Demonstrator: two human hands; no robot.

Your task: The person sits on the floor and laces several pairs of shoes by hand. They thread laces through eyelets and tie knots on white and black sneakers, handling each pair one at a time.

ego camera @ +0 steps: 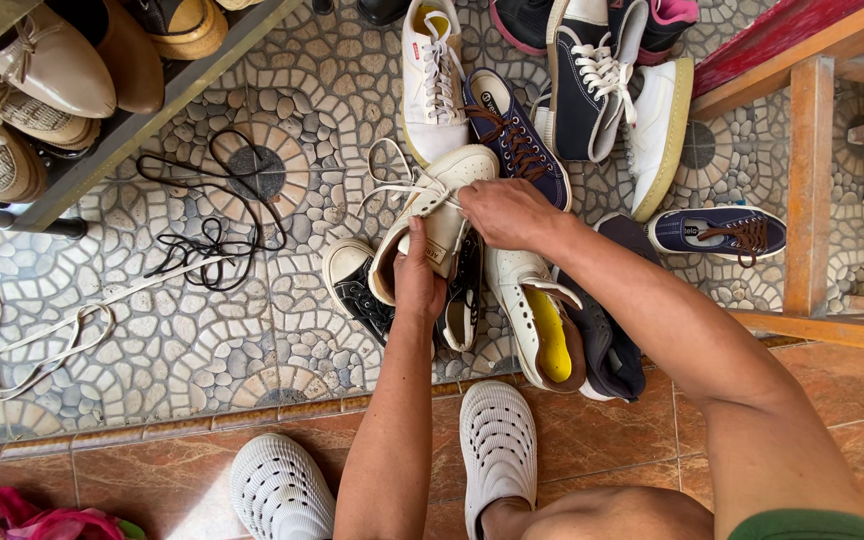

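Together, the left hand [418, 275] grips the cream sneaker [434, 215] from below while the right hand [505, 212] pinches its white lace [392, 185] above, black laces [214, 245] lying well left.

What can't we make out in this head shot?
- Right hand fingers: curled over the cream shoe; their grip on the lace is hidden.
- Black sneaker: partly covered by the left hand and shoe.
- Rack shoes: cut off by the top and left edges.
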